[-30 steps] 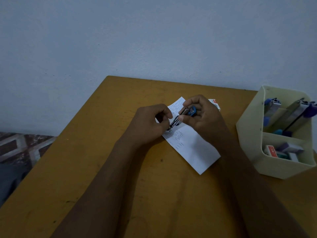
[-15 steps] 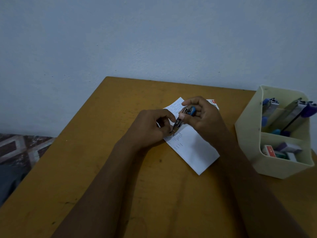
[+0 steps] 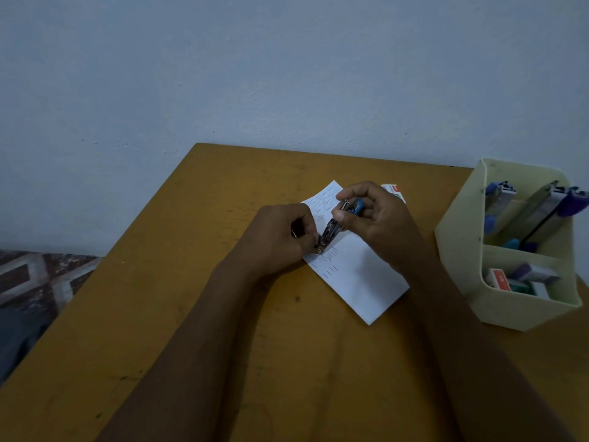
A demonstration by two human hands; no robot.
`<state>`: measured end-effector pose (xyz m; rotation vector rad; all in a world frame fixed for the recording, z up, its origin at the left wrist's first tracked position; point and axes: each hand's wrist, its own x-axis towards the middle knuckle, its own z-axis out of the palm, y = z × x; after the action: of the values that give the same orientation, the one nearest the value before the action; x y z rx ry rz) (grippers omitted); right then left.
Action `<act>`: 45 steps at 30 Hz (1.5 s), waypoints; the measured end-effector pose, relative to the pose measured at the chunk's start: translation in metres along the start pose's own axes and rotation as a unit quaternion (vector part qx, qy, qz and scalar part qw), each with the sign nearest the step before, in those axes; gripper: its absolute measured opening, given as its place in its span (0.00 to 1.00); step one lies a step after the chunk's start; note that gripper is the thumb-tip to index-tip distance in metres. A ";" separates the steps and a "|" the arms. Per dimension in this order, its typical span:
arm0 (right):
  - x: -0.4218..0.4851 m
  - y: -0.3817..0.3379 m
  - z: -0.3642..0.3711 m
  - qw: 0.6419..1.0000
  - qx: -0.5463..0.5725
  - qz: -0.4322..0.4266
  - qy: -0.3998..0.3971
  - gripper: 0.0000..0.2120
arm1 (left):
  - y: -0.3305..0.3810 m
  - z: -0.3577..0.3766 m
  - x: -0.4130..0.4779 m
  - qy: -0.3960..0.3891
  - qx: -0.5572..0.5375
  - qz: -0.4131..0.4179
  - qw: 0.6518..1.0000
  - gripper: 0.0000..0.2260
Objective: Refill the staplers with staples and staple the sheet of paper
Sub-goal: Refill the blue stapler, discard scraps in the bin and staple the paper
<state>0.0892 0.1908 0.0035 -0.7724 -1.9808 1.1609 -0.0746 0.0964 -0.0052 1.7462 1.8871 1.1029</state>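
Note:
A small blue and metal stapler (image 3: 338, 223) is held tilted above a white printed sheet of paper (image 3: 357, 275) on the yellow table (image 3: 191, 314). My right hand (image 3: 379, 221) grips the stapler's blue rear end between thumb and fingers. My left hand (image 3: 280, 237) pinches a thin strip of staples (image 3: 298, 232) at the stapler's lower front end. A small white and red staple box (image 3: 393, 190) lies behind my right hand, mostly hidden.
A cream plastic organiser (image 3: 462, 250) stands at the table's right. Its back section holds blue and purple staplers (image 3: 541, 205), its front section small staple boxes (image 3: 522, 279). The wall runs along the table's far edge; patterned floor shows at left.
Both hands with the stapler have shifted slightly. My left hand's fingers have worked nearer the stapler's front end.

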 end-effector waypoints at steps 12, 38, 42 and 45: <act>0.000 0.007 -0.009 0.999 -0.033 0.037 -0.014 0.06 | -0.002 -0.001 0.001 0.038 -0.042 0.002 0.998 0.06; 0.000 0.008 -0.006 0.992 -0.033 0.092 -0.081 0.05 | -0.003 -0.001 0.003 0.035 -0.032 0.004 0.999 0.05; 0.000 0.009 -0.006 0.990 -0.083 0.077 -0.084 0.05 | -0.003 0.000 0.004 0.029 -0.010 -0.010 0.999 0.05; 0.000 0.010 -0.005 0.989 -0.118 0.059 -0.072 0.05 | -0.003 0.000 0.004 0.027 -0.006 -0.010 1.000 0.06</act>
<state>0.0950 0.1978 -0.0039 -0.9626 -2.2474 1.0865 -0.0769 0.1009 -0.0062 1.7044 1.9214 1.1618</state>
